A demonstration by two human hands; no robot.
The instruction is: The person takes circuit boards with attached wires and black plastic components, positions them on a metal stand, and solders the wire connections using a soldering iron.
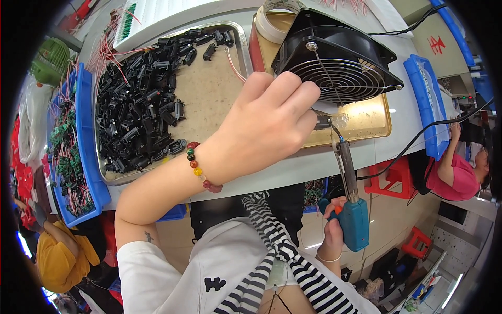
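Gripping a teal soldering gun (355, 227) in the right hand (333, 230). Pinching a small black part (323, 122) in the left hand (274, 118), beside the gun's tip (341, 137) and near a black fan (361, 42).

White top (183, 280), black motif (215, 284); knotted black-and-white striped scarf (283, 250); multicoloured bead bracelet (197, 171); thin bangle (329, 260).

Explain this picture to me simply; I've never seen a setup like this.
There is no robot here: these are a person's bare hands, seen from above by a wide, bending camera worn on the head. The left hand pinches a small black part. The right hand grips a teal soldering gun, its tip close to that part. On the white table lie a metal tray with many black pieces and a black fan.
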